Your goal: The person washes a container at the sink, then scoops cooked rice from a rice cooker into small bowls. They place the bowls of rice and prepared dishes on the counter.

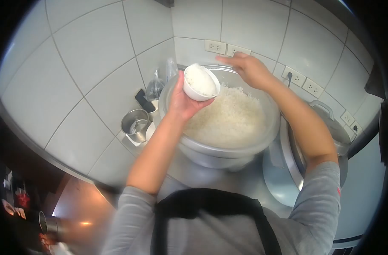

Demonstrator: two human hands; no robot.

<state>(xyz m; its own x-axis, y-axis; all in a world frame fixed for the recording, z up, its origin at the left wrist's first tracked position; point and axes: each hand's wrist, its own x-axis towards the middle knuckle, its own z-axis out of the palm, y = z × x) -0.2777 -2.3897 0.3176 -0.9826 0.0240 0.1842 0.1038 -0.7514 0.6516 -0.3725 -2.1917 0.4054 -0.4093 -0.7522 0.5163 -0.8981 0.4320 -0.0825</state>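
My left hand (186, 102) is wrapped around the underside of a small white bowl (199, 96), holding it tilted above the left side of a large metal pot. A rounded mound of white rice (200, 80) fills the bowl. More cooked rice (232, 121) lies heaped inside the pot (240, 152). Over the pot's back rim, my right hand (249, 70) is raised with a finger stretched out to the left and the others partly curled. Nothing shows in it, and its fingertips are slightly blurred.
Left of the pot stand a metal container (135, 123), a dark phone-like object (144, 100) and a clear plastic bag (155, 86). A large lidded cooker (283, 170) is at the right. Wall outlets (215, 46) line the tiled wall behind.
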